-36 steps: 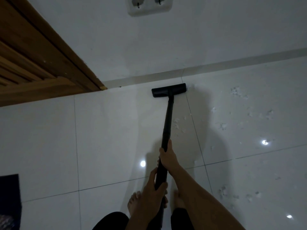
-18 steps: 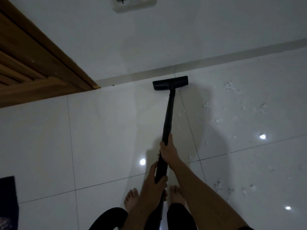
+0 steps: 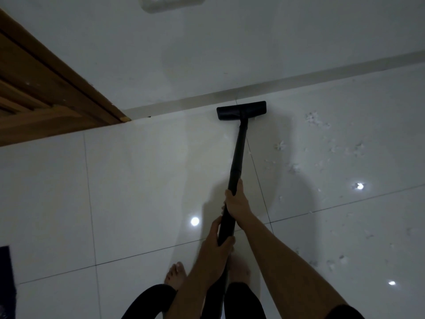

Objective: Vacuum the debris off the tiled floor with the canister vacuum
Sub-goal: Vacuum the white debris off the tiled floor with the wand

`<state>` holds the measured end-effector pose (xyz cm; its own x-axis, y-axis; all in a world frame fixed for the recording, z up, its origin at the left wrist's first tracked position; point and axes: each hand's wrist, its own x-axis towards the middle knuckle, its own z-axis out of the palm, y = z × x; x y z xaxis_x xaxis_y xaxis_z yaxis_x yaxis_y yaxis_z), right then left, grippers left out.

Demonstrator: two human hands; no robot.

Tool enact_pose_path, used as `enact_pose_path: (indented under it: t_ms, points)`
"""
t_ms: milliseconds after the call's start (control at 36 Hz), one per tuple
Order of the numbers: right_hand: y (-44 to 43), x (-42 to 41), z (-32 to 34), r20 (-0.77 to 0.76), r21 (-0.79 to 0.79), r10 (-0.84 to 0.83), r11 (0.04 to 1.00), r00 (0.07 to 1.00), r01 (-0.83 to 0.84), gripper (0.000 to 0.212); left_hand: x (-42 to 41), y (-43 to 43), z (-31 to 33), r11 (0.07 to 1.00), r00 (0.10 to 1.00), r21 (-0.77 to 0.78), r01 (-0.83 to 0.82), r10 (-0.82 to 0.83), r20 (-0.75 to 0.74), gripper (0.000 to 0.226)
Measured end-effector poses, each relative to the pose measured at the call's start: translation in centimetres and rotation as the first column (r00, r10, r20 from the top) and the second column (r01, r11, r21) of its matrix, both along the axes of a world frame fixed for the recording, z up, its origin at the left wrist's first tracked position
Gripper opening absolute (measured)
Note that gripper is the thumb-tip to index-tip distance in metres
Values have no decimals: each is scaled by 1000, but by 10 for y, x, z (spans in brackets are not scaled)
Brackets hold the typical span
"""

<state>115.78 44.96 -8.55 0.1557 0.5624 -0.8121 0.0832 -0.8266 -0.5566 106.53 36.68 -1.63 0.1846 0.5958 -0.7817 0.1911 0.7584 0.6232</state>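
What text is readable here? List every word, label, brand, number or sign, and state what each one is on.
No text can be read anywhere in this view.
Floor head and wand: plain black, no brand or label shows.
Wall socket: cut off by the top edge, no marking visible.
Wooden door frame and tiled floor: no writing.
Dark thing at the left edge: too dark to tell.

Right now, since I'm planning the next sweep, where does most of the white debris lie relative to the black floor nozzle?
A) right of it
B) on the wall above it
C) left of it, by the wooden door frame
A: the white debris is scattered over the tiles to the right of the floor nozzle.
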Motion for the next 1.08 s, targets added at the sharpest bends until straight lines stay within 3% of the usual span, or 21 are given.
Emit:
enact_pose_path:
  t_ms: [222, 417, 1083]
  points:
    - [3, 9, -6, -15, -25, -22, 999, 1000, 21, 64, 10, 5, -2, 1000, 1000, -9, -12, 12, 16, 54]
    - [3, 14, -8, 0, -16, 1, 1000, 1000, -1, 63, 16, 5, -8, 1000, 1000, 12, -8, 8, 1, 42]
    - [-11, 31, 3, -7, -35, -11, 999, 1000, 11, 67, 35, -3, 9, 1000, 1000, -28, 5, -6, -24, 45]
